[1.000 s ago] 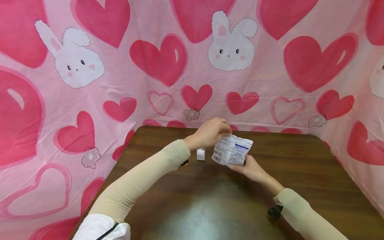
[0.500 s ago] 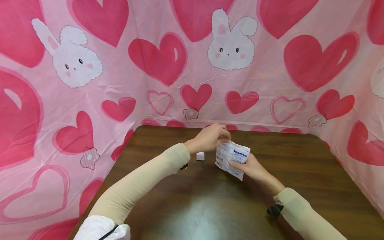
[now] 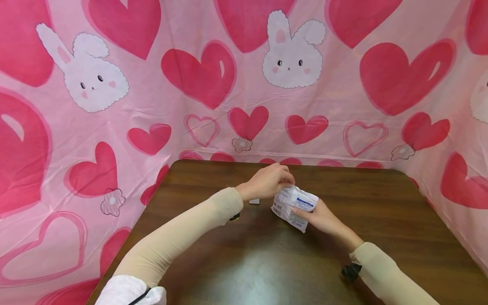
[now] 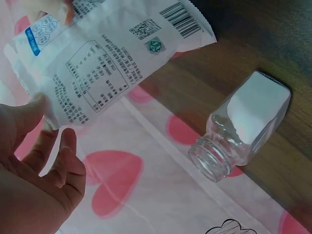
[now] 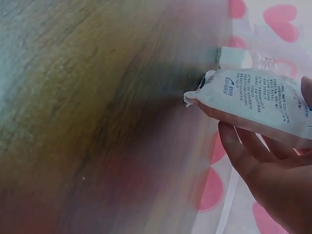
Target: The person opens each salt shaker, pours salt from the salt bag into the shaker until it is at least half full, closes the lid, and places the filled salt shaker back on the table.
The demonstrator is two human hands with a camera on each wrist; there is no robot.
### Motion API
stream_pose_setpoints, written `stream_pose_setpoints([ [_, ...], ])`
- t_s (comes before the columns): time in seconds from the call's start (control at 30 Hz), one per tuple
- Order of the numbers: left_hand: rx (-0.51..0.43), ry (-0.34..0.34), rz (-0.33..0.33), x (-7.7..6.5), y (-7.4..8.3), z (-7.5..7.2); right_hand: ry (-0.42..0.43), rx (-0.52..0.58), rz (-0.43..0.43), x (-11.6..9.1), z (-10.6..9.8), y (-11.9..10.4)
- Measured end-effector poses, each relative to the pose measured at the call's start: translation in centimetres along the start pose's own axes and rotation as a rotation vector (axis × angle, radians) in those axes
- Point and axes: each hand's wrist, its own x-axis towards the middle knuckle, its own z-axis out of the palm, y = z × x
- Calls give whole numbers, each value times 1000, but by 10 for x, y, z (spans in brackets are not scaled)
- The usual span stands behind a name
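Note:
Both hands hold a white printed packet [image 3: 288,199] above the table. My left hand [image 3: 265,182] pinches its upper edge; in the left wrist view, thumb and fingertips meet at one corner of the packet [image 4: 102,73]. On the other side, my right hand [image 3: 322,217] grips the packet, with the thumb across the printed face and the fingers beneath, as the right wrist view shows. A clear glass bottle [image 4: 256,109], uncapped and partly filled with white powder, stands beside the packet. From the head, the left hand hides most of the bottle. The packet's contents are hidden.
The dark wooden table [image 3: 228,262] has rounded far corners. Behind it and at both sides hangs a pink cloth [image 3: 244,97] printed with hearts and rabbits. Dark wrist devices sit on both light sleeves.
Both hands have lowered the packet, and its lower corner has tilted down toward the near side. The left hand has come down in front of the bottle, covering more of it.

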Motion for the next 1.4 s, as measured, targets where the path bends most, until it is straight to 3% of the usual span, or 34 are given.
stream_pose_setpoints([
  [0.3,26,10,13,-1,0,3,94,-134,36,-5,4,-3],
  [0.63,1,68,15,1,3,2,249,-167,16,-4,5,-3],
  [0.9,-38,113,-23,2,10,7,343,-196,7,-7,2,-2],
  [1.07,-67,205,-61,3,14,19,431,-193,16,-12,-9,-1],
  [1.2,-156,258,-97,5,16,32,498,-216,30,-15,-22,-1],
  [1.3,-235,252,-133,9,19,43,545,-243,52,-17,-30,-1],
  [1.4,-275,203,-182,14,24,56,582,-269,69,-21,-37,0],
])
